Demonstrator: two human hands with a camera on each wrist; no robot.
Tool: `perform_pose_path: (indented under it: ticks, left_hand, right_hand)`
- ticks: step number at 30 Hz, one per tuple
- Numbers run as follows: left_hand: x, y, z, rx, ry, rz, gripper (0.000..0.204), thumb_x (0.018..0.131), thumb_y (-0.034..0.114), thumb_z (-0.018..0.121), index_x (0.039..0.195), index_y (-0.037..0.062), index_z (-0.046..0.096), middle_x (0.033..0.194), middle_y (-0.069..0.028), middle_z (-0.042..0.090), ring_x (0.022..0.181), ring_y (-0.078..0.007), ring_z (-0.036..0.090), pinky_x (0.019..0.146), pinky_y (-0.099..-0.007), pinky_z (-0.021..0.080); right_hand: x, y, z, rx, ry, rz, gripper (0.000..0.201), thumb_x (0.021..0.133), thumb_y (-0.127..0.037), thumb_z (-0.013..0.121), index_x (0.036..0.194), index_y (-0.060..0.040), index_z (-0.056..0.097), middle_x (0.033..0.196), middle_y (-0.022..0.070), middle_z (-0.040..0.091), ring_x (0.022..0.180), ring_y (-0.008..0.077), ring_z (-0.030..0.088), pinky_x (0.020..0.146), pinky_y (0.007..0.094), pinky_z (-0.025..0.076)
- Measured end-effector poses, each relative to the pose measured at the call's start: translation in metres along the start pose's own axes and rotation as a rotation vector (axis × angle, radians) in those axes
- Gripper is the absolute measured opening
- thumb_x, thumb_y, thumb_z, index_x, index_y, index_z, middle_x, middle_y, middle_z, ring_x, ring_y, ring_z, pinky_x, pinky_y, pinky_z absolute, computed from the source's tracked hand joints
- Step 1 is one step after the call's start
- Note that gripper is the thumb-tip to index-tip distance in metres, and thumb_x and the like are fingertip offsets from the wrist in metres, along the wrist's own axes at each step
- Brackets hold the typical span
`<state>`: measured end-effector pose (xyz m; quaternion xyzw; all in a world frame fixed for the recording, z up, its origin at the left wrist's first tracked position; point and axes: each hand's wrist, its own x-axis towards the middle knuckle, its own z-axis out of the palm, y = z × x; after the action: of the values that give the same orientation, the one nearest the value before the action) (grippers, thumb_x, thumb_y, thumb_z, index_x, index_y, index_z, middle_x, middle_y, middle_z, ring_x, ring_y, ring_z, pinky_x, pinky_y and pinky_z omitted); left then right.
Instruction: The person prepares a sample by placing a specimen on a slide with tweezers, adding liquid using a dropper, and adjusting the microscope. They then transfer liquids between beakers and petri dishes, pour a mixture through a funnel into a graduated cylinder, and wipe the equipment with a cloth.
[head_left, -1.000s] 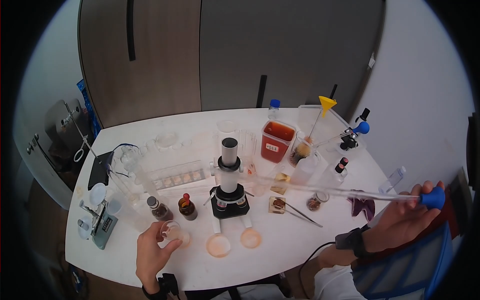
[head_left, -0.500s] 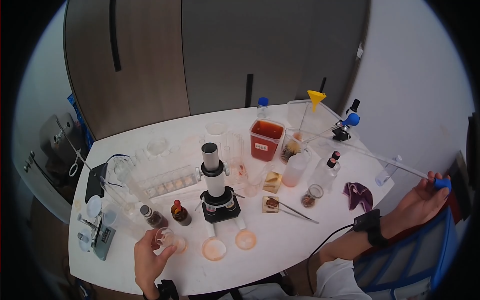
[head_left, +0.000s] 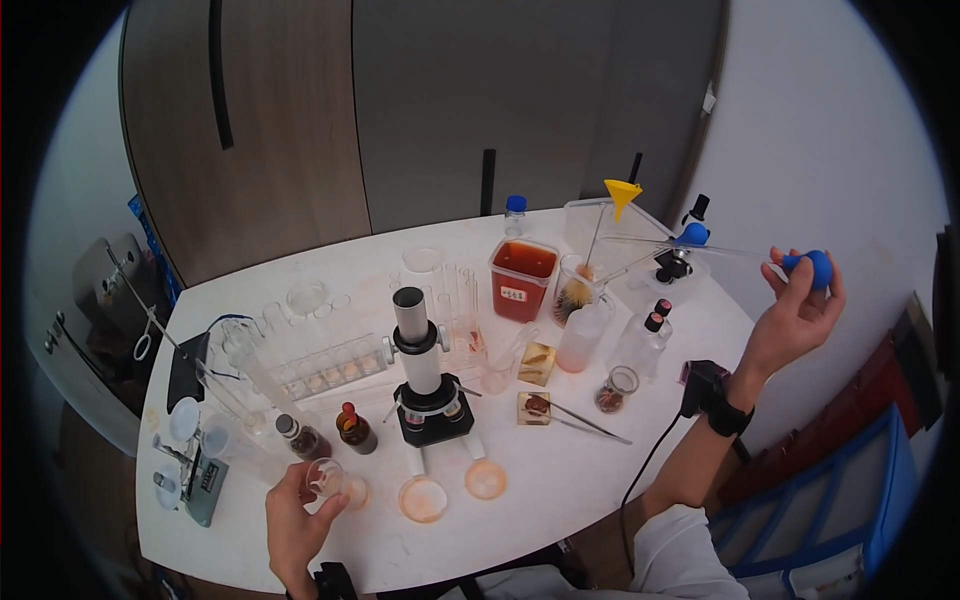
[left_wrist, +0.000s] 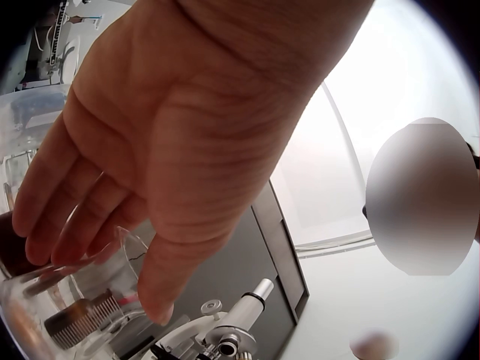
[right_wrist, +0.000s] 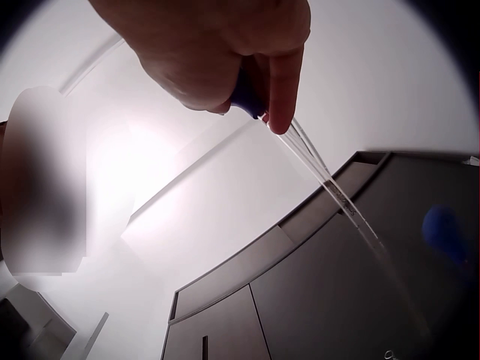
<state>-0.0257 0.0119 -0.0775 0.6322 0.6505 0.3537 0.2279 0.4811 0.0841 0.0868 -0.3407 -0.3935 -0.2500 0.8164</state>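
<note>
Near the table's front edge, my left hand [head_left: 293, 522] grips a small clear beaker [head_left: 323, 482] between thumb and fingers. The left wrist view shows the beaker [left_wrist: 94, 307] from close up, with the thumb on its near side. Raised over the right side of the table, my right hand [head_left: 797, 322] holds a pipette by its blue rubber bulb [head_left: 818, 270]. Its long glass tube [head_left: 725, 249] points left toward the back container and overlaps another blue bulb [head_left: 692, 235]. In the right wrist view, fingertips wrap the bulb [right_wrist: 245, 96] and the tube [right_wrist: 324, 178] slants down.
A microscope [head_left: 420, 370] stands mid-table, two petri dishes [head_left: 486, 480] before it. Brown dropper bottle [head_left: 356, 428] and dark bottle [head_left: 302, 436] sit behind the beaker. A red-liquid tub [head_left: 522, 290], wash bottle [head_left: 578, 345], tweezers [head_left: 590, 424] and balance [head_left: 205, 490] surround the work area.
My right hand has risen and moved left, away from the table's right edge. The pipette's tube has swung from over the microscope toward the back. The left hand keeps holding the beaker.
</note>
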Motion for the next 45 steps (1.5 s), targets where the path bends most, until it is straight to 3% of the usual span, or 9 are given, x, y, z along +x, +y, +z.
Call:
perform_pose_path:
  ticks: [8,13,25,30,34,38,39,41,45]
  left_hand:
    - [-0.001,0.004,-0.002,-0.022,-0.007,-0.012,0.057,0.074,0.012,0.088,0.123,-0.0034,0.064,0.105,-0.0156,0.075,0.088,-0.0209,0.071,0.081,-0.0344,0.06]
    - [-0.001,0.005,-0.002,-0.013,-0.004,0.002,0.055,0.076,0.019,0.09,0.121,-0.0009,0.066,0.106,-0.0161,0.075,0.083,-0.0274,0.072,0.079,-0.0359,0.059]
    - [-0.003,0.004,-0.004,0.026,-0.018,0.003,0.06,0.082,0.03,0.087,0.128,0.0005,0.062,0.112,-0.0181,0.073,0.092,-0.0294,0.073,0.081,-0.0377,0.058]
    - [-0.004,0.005,-0.005,0.038,-0.036,0.004,0.061,0.083,0.03,0.085,0.13,0.0009,0.061,0.112,-0.0182,0.073,0.093,-0.0303,0.073,0.082,-0.0384,0.058]
    - [-0.003,0.007,-0.006,0.067,-0.045,-0.004,0.062,0.083,0.03,0.085,0.132,0.0017,0.06,0.112,-0.0185,0.073,0.093,-0.0313,0.072,0.082,-0.039,0.057]
    - [-0.001,0.005,-0.004,0.06,-0.048,0.024,0.062,0.083,0.029,0.085,0.133,0.0026,0.059,0.111,-0.0185,0.073,0.092,-0.0321,0.072,0.082,-0.0399,0.057]
    - [-0.001,0.006,-0.004,0.06,-0.053,0.017,0.062,0.083,0.03,0.085,0.133,0.0027,0.059,0.111,-0.0185,0.073,0.092,-0.0321,0.072,0.082,-0.04,0.057]
    - [-0.001,0.008,-0.004,0.059,-0.059,0.003,0.063,0.083,0.03,0.085,0.134,0.003,0.059,0.111,-0.0185,0.073,0.092,-0.0321,0.072,0.082,-0.0401,0.057]
    - [-0.006,0.008,-0.003,0.09,-0.05,-0.003,0.064,0.083,0.028,0.085,0.135,0.0022,0.059,0.112,-0.0181,0.073,0.092,-0.0312,0.072,0.082,-0.0396,0.058]
  right_hand:
    - [-0.039,0.052,0.042,-0.025,-0.384,0.179,0.035,0.099,-0.007,0.069,0.129,0.0028,0.056,0.102,0.0131,0.069,0.086,0.0132,0.07,0.074,0.0266,0.06]
    - [-0.06,0.07,0.05,-0.218,-0.567,0.291,0.038,0.1,-0.014,0.067,0.133,-0.0005,0.056,0.101,0.012,0.071,0.083,0.0131,0.069,0.071,0.0287,0.061]
    - [-0.048,0.072,0.055,-0.602,-0.646,0.185,0.055,0.101,-0.04,0.065,0.145,-0.0076,0.056,0.091,0.0127,0.067,0.072,0.0161,0.064,0.065,0.0295,0.054]
    - [-0.05,0.073,0.037,-0.678,-0.558,0.105,0.068,0.099,-0.044,0.066,0.155,-0.0115,0.046,0.127,0.019,0.068,0.072,0.0164,0.065,0.071,0.0287,0.052]
    - [-0.038,0.015,0.013,-0.605,-0.524,0.008,0.057,0.101,-0.033,0.067,0.151,-0.0109,0.051,0.109,0.0125,0.07,0.07,0.0114,0.061,0.069,0.0261,0.051]
    - [-0.082,-0.101,0.022,-0.123,-0.872,0.138,0.036,0.1,-0.011,0.064,0.135,-0.0029,0.062,0.096,0.0028,0.066,0.073,0.0046,0.057,0.062,0.0181,0.043]
    - [-0.099,-0.126,0.031,0.063,-1.084,0.089,0.035,0.093,0.0,0.065,0.128,-0.002,0.065,0.094,0.0046,0.067,0.072,0.0053,0.057,0.06,0.02,0.044]
    - [-0.135,-0.154,0.059,0.213,-1.428,-0.118,0.025,0.088,-0.005,0.074,0.112,-0.0024,0.067,0.087,0.0094,0.066,0.059,0.0215,0.064,0.052,0.0316,0.047]
    - [-0.208,-0.17,0.098,0.096,-1.71,-0.356,0.015,0.088,-0.011,0.072,0.097,-0.002,0.065,0.091,0.0116,0.068,0.071,0.0262,0.073,0.055,0.0356,0.053]
